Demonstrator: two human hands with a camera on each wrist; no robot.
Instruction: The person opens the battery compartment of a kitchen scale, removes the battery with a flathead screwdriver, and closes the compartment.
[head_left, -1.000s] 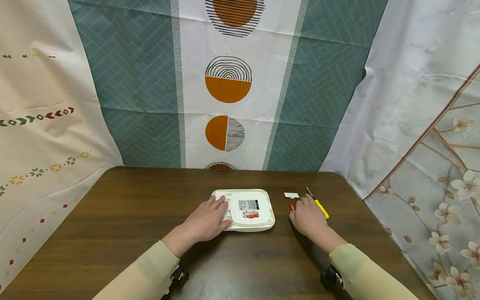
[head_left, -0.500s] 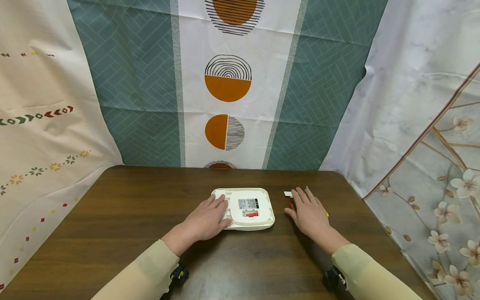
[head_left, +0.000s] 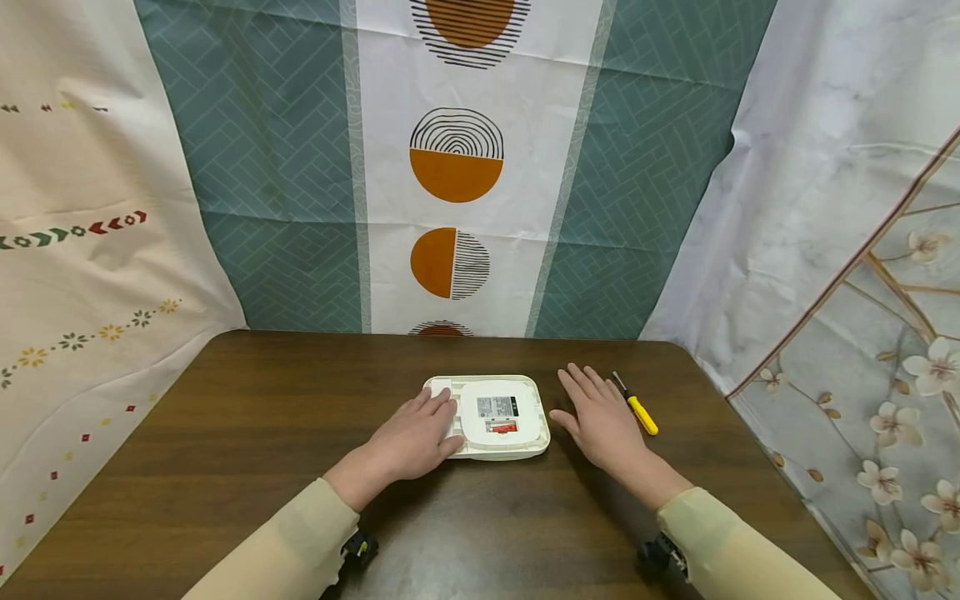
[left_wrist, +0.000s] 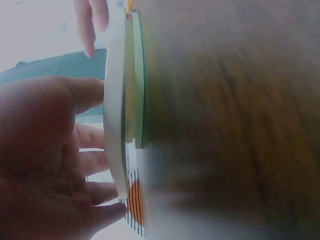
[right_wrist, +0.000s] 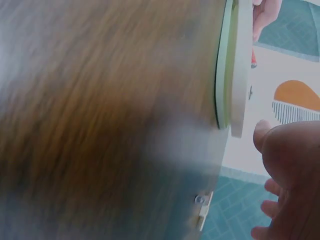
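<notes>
A white rounded device (head_left: pixel 519 442) lies on the table with a printed label on its upper face. In a small opening below the label a red battery (head_left: pixel 501 426) shows. My left hand (head_left: pixel 408 437) rests on the device's left side, fingers spread and relaxed. Just right of the device, my right hand (head_left: pixel 603 423) hovers palm down with straight fingers and holds nothing. Low in the right wrist view, a battery end (right_wrist: pixel 199 199) and a small white cover (right_wrist: pixel 205 212) lie on the table; in the head view the right hand hides them.
A screwdriver (head_left: pixel 635 405) with a yellow handle lies to the right of my right hand. The brown wooden table (head_left: pixel 285 433) ends at a patterned cloth (head_left: pixel 300 250) behind. Pale cloths hang along the left and right sides.
My right hand has straightened its fingers and moved left, from near the screwdriver toward the device. The screwdriver shows fully now, while the cover and loose battery became hidden. My left hand stayed put.
</notes>
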